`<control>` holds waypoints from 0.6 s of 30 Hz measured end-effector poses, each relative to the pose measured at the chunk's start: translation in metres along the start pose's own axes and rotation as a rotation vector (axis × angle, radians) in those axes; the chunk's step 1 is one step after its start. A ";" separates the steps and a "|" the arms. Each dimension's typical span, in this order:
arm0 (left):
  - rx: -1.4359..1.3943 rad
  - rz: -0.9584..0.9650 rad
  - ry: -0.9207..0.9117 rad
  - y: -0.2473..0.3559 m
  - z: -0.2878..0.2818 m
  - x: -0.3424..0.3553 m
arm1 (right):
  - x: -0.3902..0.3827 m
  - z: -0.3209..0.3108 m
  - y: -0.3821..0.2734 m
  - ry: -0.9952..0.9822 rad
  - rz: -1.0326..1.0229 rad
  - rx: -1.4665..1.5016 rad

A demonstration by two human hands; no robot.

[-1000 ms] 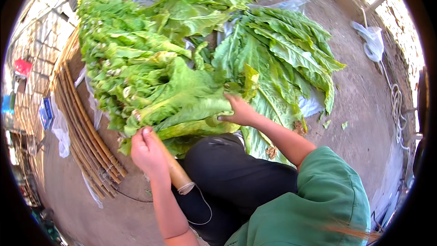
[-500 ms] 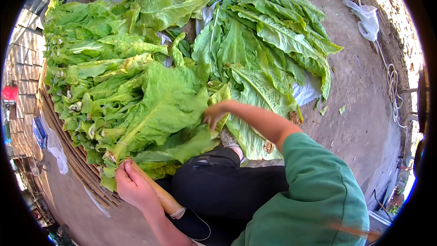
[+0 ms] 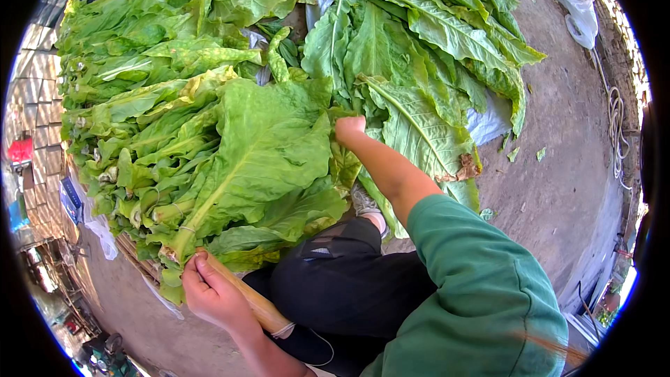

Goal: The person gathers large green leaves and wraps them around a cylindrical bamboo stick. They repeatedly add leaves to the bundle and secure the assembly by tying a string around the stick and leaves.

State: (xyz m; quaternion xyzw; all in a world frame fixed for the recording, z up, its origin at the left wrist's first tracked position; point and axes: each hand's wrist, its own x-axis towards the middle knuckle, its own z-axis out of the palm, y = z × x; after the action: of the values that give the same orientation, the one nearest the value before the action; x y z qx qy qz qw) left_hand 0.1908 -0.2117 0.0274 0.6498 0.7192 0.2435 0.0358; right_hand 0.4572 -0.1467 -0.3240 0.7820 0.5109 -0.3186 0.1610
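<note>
From here I see the left hand [image 3: 211, 290] pinching the stick [image 3: 252, 300], near left, slanting far left to near right. The right hand [image 3: 351, 128] is closer to the right leaf pile [image 3: 419, 59]; I can't tell if it's pinching anything.

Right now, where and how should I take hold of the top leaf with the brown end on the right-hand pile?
Probably pinch that leaf by its pale midrib, at the upper-left end, coming from the left, where your right hand is. The rib gives a narrow ridge to grip, while the lower-right end looks brown and ragged, so may tear.
</note>
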 end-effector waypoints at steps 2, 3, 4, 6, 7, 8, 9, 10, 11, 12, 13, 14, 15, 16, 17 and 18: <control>-0.003 0.016 -0.004 -0.001 -0.001 0.001 | 0.009 0.000 0.002 -0.194 0.001 0.118; -0.012 0.026 -0.004 -0.001 -0.001 0.001 | 0.018 -0.006 0.009 -0.285 -0.067 0.128; -0.021 0.037 -0.005 0.000 -0.002 0.002 | 0.025 -0.010 0.017 -0.376 -0.133 0.141; -0.024 0.032 -0.001 -0.001 -0.003 -0.001 | -0.002 -0.050 0.046 -0.541 -0.035 0.443; -0.030 0.029 -0.008 -0.001 -0.002 0.000 | 0.005 -0.054 0.070 -0.785 0.013 0.481; -0.032 0.023 -0.007 -0.002 -0.003 0.000 | -0.011 -0.073 0.089 -0.851 -0.025 0.462; -0.032 0.023 -0.012 -0.003 -0.004 0.000 | -0.028 -0.086 0.106 -0.814 -0.114 0.436; -0.035 0.029 -0.019 -0.004 -0.003 0.001 | -0.032 -0.080 0.128 -0.813 -0.104 0.460; -0.029 0.026 -0.021 -0.005 -0.004 0.000 | -0.052 -0.087 0.139 -0.759 -0.123 0.541; -0.034 0.028 -0.017 -0.003 -0.005 0.000 | -0.071 -0.105 0.143 -0.789 -0.077 0.506; -0.041 0.032 -0.017 0.000 -0.005 0.001 | -0.087 -0.113 0.154 -0.572 -0.127 0.493; -0.047 0.034 -0.018 0.001 -0.005 0.000 | -0.100 -0.117 0.168 -0.355 -0.175 0.474; -0.051 0.036 -0.014 0.001 -0.005 0.000 | -0.107 -0.121 0.183 -0.260 -0.131 0.618; -0.055 0.038 -0.010 -0.001 -0.005 -0.001 | -0.112 -0.123 0.198 -0.162 -0.087 0.760; -0.062 0.048 -0.013 -0.001 -0.004 -0.001 | -0.116 -0.116 0.216 -0.118 -0.008 1.097; -0.054 0.045 -0.017 -0.001 -0.004 0.000 | -0.117 -0.113 0.226 -0.068 0.066 1.432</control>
State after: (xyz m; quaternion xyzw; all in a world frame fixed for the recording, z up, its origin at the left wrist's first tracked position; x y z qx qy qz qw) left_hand 0.1883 -0.2129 0.0307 0.6666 0.6973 0.2579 0.0540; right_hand 0.6669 -0.2592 -0.1784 0.7003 0.1469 -0.5948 -0.3663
